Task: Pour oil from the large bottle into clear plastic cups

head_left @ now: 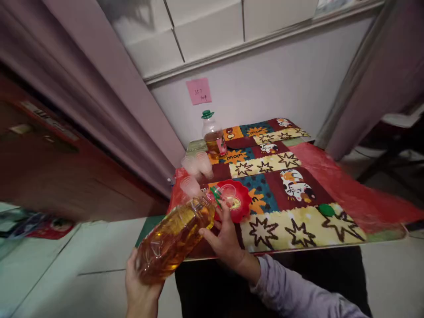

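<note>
A person's two hands hold a large bottle of clear plastic, full of amber liquid, at the near left corner of a low table. The bottle lies tilted, its open neck pointing up and away toward a clear plastic cup that stands on a red plate. The left hand cups the bottle's base from below, fingers closed around it. The right hand, in a pale lilac sleeve, grips the bottle's shoulder just under the neck, thumb pressed to the plastic and fingers curled up beside the cup.

A loose green cap lies on the cloth, well to the right of the plate. Behind the plate stand more clear cups, blurred, just beside the bottle's mouth. Further back, a smaller bottle with a green lid stands upright, partly filled with the same amber liquid; its label is too small to read.

The patchwork tablecloth shows stars, cartoon cats and the word "mom" several times. A red plastic sheet covers the table's right side. A pink sticky note on the white wall bears handwriting that cannot be made out. Mauve curtains hang on both sides.
</note>
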A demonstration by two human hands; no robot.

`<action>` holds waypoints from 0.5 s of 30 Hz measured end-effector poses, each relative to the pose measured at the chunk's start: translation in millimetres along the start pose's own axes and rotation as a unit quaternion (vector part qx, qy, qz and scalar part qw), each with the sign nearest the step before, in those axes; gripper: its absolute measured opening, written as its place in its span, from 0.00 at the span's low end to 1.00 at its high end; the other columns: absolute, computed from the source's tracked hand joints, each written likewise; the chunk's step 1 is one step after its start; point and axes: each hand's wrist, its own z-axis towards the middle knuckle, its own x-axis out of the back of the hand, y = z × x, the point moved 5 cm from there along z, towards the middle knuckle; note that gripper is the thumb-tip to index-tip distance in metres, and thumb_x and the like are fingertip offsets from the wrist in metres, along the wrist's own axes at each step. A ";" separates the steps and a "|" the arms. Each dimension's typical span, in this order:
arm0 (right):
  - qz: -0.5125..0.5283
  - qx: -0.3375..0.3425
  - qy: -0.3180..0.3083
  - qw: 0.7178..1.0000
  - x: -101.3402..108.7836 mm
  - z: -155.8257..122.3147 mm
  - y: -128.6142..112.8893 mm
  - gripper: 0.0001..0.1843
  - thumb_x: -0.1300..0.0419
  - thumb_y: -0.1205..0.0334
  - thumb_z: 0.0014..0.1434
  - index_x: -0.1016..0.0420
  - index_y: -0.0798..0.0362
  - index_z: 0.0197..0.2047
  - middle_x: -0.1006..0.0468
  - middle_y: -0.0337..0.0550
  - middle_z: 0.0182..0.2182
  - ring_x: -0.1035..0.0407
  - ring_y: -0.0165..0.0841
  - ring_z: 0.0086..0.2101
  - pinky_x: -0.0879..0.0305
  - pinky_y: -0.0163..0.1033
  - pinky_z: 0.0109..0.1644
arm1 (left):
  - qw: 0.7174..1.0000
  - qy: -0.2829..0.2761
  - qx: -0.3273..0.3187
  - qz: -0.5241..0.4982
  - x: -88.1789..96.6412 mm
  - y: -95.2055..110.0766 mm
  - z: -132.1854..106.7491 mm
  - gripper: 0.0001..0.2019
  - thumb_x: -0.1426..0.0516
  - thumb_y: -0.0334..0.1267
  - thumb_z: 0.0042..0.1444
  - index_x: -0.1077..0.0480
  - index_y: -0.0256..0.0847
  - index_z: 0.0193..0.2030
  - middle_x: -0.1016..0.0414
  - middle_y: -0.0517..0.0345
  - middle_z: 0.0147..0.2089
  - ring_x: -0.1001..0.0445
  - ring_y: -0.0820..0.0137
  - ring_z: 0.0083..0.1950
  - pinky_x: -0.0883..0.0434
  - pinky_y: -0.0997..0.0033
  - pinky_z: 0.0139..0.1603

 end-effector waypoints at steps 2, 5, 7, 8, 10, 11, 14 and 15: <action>0.004 0.001 0.004 1.000 0.4 0.4 2.3 0.49 0.28 0.64 0.54 0.46 0.47 0.74 0.32 0.57 0.69 0.33 0.51 0.68 0.27 0.58 0.68 | 1.000 -0.022 -0.002 0.013 4.2 -2.2 5.0 0.12 0.46 0.36 0.64 0.19 0.41 0.39 0.14 0.59 0.34 0.17 0.65 0.33 0.17 0.65 0.36; 0.011 0.004 0.006 1.000 1.2 0.7 4.2 0.50 0.29 0.64 0.55 0.47 0.46 0.75 0.32 0.57 0.70 0.33 0.51 0.68 0.26 0.58 0.67 | 0.999 -0.044 -0.002 0.030 8.8 -4.8 11.3 0.12 0.44 0.39 0.63 0.18 0.42 0.42 0.13 0.59 0.37 0.16 0.64 0.35 0.17 0.64 0.39; 0.015 0.007 0.006 1.000 1.9 0.9 4.2 0.50 0.29 0.64 0.55 0.47 0.45 0.75 0.33 0.56 0.71 0.33 0.51 0.69 0.25 0.57 0.67 | 0.998 -0.049 0.000 0.039 9.9 -5.8 13.8 0.13 0.43 0.42 0.62 0.18 0.43 0.45 0.13 0.59 0.39 0.16 0.63 0.37 0.17 0.63 0.40; 0.016 0.007 0.005 1.000 2.4 1.0 3.9 0.50 0.29 0.64 0.55 0.47 0.45 0.75 0.34 0.56 0.71 0.33 0.51 0.68 0.25 0.57 0.67 | 0.998 -0.047 0.003 0.043 9.9 -6.2 14.3 0.13 0.43 0.43 0.62 0.18 0.43 0.46 0.13 0.58 0.40 0.16 0.63 0.37 0.17 0.62 0.40; 0.011 0.008 0.008 1.000 3.4 1.4 3.0 0.50 0.29 0.64 0.56 0.47 0.45 0.75 0.34 0.56 0.72 0.33 0.51 0.69 0.25 0.57 0.67 | 0.998 -0.040 0.008 0.048 8.7 -6.8 13.9 0.15 0.43 0.44 0.63 0.17 0.43 0.47 0.13 0.58 0.40 0.16 0.62 0.38 0.18 0.62 0.41; 0.008 0.008 0.010 1.000 3.9 1.7 2.7 0.50 0.29 0.64 0.55 0.47 0.46 0.75 0.34 0.56 0.72 0.33 0.51 0.69 0.25 0.58 0.67 | 0.998 -0.037 0.009 0.050 7.7 -6.9 13.2 0.15 0.44 0.44 0.63 0.17 0.43 0.48 0.13 0.57 0.41 0.16 0.62 0.38 0.18 0.62 0.41; 0.004 0.003 0.013 1.000 4.4 2.3 2.7 0.50 0.29 0.64 0.55 0.47 0.46 0.76 0.34 0.56 0.72 0.36 0.51 0.71 0.25 0.58 0.67 | 0.998 -0.027 0.007 0.055 4.5 -6.6 9.6 0.15 0.44 0.44 0.64 0.17 0.43 0.48 0.13 0.58 0.41 0.16 0.63 0.38 0.18 0.63 0.39; 0.004 0.002 0.013 1.000 4.4 2.4 3.1 0.50 0.29 0.64 0.55 0.47 0.46 0.76 0.34 0.56 0.72 0.36 0.51 0.71 0.25 0.58 0.67 | 0.998 -0.026 0.005 0.056 3.4 -6.3 8.2 0.15 0.44 0.43 0.65 0.18 0.43 0.47 0.13 0.59 0.40 0.16 0.64 0.37 0.17 0.63 0.39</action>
